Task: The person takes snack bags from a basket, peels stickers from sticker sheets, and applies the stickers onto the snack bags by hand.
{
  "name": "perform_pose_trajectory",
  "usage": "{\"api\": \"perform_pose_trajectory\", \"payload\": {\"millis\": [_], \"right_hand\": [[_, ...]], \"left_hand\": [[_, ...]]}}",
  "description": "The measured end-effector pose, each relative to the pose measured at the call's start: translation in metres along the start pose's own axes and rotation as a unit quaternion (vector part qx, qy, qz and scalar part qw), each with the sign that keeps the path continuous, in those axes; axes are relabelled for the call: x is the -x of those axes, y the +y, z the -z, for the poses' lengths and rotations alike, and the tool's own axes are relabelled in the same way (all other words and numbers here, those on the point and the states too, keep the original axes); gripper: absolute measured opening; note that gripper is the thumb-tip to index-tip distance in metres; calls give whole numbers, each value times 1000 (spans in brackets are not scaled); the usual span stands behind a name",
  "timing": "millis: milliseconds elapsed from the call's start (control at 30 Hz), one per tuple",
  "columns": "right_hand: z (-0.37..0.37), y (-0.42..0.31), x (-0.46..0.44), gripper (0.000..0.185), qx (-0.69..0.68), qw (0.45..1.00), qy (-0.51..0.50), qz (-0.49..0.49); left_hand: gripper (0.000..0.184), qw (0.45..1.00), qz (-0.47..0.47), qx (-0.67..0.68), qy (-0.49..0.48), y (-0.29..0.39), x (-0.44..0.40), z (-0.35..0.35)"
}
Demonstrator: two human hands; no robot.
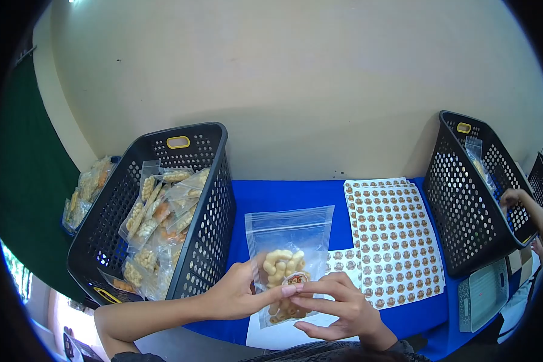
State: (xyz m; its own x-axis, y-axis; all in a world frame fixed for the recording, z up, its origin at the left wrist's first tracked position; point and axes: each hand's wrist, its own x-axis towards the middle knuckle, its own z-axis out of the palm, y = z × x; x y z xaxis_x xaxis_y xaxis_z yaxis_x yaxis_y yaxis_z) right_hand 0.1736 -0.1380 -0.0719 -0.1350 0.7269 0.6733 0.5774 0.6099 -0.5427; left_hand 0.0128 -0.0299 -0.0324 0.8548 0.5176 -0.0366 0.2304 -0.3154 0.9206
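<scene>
A clear zip-lock bag (289, 226) of pale, curled snack pieces stands upright in front of me over the table. My left hand (238, 292) grips its left side, with the thumb across the front near a round label (296, 279). My right hand (341, 308) reaches in from the right; its fingertips touch the bag at the label's lower edge, close to my left thumb. The right thumb is held apart, lower down. Part of the label is covered by the fingers. Sheets of round stickers (395, 241) lie just beyond my right hand.
On the left stands a black perforated basket (205, 241) full of snack bags (163, 211), with more bags (84, 190) behind it. Another black basket (458, 205) is on the right, where another person's hand (516, 199) reaches in. A grey tray (485, 295) sits below it. Blue cloth (271, 193) covers the table.
</scene>
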Motion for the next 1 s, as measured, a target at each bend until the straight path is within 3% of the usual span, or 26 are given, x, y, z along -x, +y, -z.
{"api": "perform_pose_trajectory", "payload": {"millis": [133,167,267,333,367,467,633,733,867,1000], "right_hand": [[-8,14,3,32,28,998,60,3],[-16,13,-4,38,-10,977,209,-45],[-20,15,-3,56,-123,929,321,-136],[-17,19,4,48,-319,918,88,-221],[-17,24,10,38,-322,918,7,-231],[-25,21,15,28,-326,905,-1,-274],[-31,14,10,39,-275,938,8,-213],[-32,14,10,40,-300,923,19,-238],[-34,18,15,35,-330,917,37,-220],[-33,17,15,29,-354,893,53,-272]], "left_hand": [[46,999,-32,27,17,2,-2,0],[46,1000,-6,-12,-7,7,1,3],[46,996,7,-74,-46,10,3,4],[46,993,-13,-86,-81,11,5,3],[46,993,-20,-89,-76,7,5,2],[45,998,16,-26,-47,7,3,1],[42,994,24,-93,-47,5,1,5],[42,994,-19,-94,-46,7,0,6],[48,992,-29,-94,-80,-3,-1,7],[48,981,17,-134,-142,1,-2,8]]}}
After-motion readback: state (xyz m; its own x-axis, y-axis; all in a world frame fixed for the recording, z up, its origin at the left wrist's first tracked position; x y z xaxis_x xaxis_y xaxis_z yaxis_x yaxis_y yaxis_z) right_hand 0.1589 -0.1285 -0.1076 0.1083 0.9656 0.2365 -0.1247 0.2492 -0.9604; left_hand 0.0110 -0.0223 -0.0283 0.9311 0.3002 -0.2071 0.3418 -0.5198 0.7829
